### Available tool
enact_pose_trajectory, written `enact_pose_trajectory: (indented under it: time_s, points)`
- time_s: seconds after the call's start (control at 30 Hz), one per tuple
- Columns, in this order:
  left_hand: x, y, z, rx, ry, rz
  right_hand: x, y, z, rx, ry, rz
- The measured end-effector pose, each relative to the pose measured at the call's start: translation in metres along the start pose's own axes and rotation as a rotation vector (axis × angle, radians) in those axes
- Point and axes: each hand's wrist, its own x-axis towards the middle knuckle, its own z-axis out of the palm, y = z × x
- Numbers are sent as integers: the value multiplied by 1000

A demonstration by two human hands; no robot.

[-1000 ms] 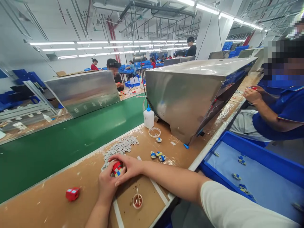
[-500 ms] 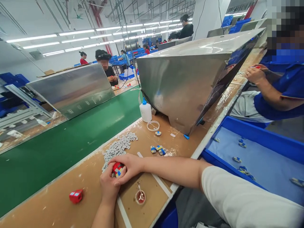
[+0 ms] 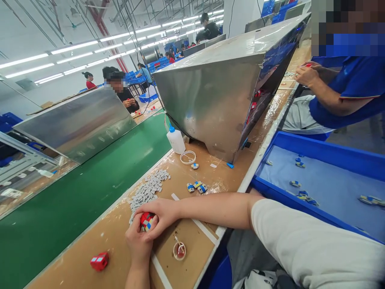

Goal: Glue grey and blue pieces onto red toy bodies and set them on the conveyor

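My left hand [image 3: 136,237] and my right hand [image 3: 161,212] are closed together around a small red block [image 3: 146,216], with a blue, yellow and white piece [image 3: 148,225] showing at its near side. Fingers and palms hide most of both. Just beyond my hands lies a heap of small grey flat pieces [image 3: 147,192]. To the left of them a similar red block [image 3: 100,261] with pale windows sits on the table. On the right, close to my right forearm, is a small cup [image 3: 179,251] of reddish liquid with a white stick in it.
Several small blue-and-yellow pieces [image 3: 197,184] lie past my right forearm. Behind them stand a white ring [image 3: 188,157], a blue-capped bottle [image 3: 177,140] and a large metal hood [image 3: 207,104]. A blue tray [image 3: 325,168] holds similar pieces at right, near a seated co-worker. A green belt [image 3: 90,176] runs along the left.
The camera view has turned slightly to the right, shifting the background left. My hands stay closed around the red block, almost in the same place.
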Motion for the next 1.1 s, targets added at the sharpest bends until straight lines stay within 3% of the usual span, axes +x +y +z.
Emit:
enact_pose_trajectory:
  time_s: [0.13,0.3,0.43,0.5,0.7,0.87,1.0,1.1]
  points:
    - [-2,-2,4,22,67,20,0,1,-1,-3,-1,9]
    - [3,2,0,90,25,70,0,6,0,-4,-8,-28]
    - [3,11,-3,171,210,123,-2,11,2,15,100,-101]
    - [3,13,-3,199,242,136,-4,13,3,68,142,-59]
    - [7,12,0,193,267,222,-10,17,10,348,98,88]
    - [7,3,13,183,290,179,-7,18,23,586,139,257]
    - [8,0,22,132,308,170,16,19,14,619,188,288]
    - [10,2,25,119,383,134,54,26,-12,507,217,438]
